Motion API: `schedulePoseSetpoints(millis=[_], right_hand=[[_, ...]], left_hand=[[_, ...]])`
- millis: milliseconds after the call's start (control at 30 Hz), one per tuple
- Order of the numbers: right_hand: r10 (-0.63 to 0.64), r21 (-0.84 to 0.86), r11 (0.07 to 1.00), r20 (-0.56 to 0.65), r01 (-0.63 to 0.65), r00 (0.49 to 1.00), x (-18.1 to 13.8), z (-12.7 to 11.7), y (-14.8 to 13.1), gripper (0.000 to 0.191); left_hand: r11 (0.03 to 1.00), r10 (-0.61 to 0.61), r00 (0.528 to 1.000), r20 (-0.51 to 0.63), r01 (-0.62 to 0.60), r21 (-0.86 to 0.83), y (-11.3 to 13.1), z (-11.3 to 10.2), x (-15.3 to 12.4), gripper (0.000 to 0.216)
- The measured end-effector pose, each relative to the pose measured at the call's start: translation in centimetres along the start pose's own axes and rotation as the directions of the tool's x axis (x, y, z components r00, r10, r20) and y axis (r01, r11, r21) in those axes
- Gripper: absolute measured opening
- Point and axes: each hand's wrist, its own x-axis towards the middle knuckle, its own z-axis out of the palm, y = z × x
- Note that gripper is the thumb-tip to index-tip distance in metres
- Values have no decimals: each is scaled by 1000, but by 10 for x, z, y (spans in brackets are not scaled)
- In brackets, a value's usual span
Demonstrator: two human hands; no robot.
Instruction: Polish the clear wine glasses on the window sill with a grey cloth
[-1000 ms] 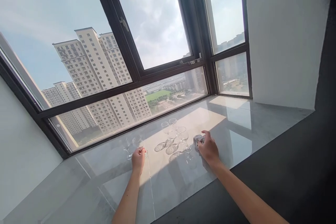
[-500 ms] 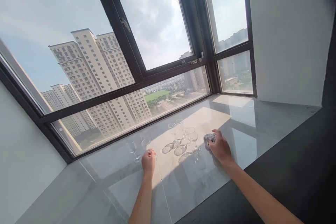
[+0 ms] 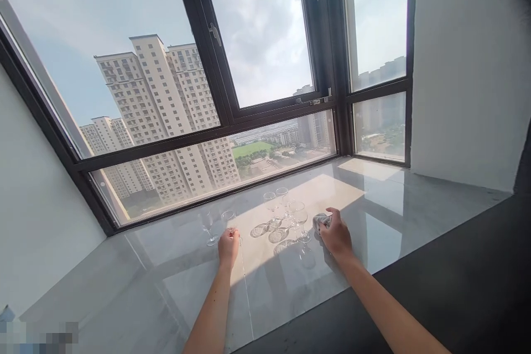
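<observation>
Several clear stemmed glasses stand on a polished grey stone windowsill (image 3: 385, 215). My left hand (image 3: 228, 245) is closed around the base and stem of one wine glass (image 3: 228, 217), with a second glass (image 3: 207, 224) just to its left. A cluster of glasses (image 3: 290, 210) stands in the sunlit patch between my hands. My right hand (image 3: 337, 237) is closed on a small crumpled grey cloth (image 3: 320, 221) that rests on the sill beside the cluster.
A dark-framed window (image 3: 232, 121) runs along the far edge of the sill, with high-rise buildings outside. White walls (image 3: 464, 66) close the sill at right and left. A dark surface (image 3: 435, 298) borders the sill's near edge.
The view has shifted a little, and both hands stay on the sill. The left hand keeps hold of the glass and the right stays on the cloth.
</observation>
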Motion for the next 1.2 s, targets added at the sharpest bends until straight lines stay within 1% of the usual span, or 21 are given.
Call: schedulePoseSetpoints(millis=[300, 467, 667, 967, 1200], right_hand=[[-3, 21, 1000, -44, 4, 999, 0, 0, 0, 45], [3, 20, 1000, -61, -1, 998, 0, 0, 0, 45], [10, 36, 999, -64, -8, 998, -1, -1, 1, 46], [-11, 24, 1000, -57, 12, 998, 1, 2, 6, 48], [-60, 8, 998, -60, 61, 996, 0, 1, 5, 48]], left_hand=[[1000, 6, 1000, 11, -6, 24, -2, 2, 1, 26], [1000, 22, 999, 28, -23, 21, 2, 3, 2, 23], [1000, 20, 998, 60, -21, 21, 5, 3, -1, 25], [1000, 19, 997, 73, -18, -6, 5, 4, -7, 27], [1000, 19, 997, 75, -18, -14, 6, 2, -10, 27]])
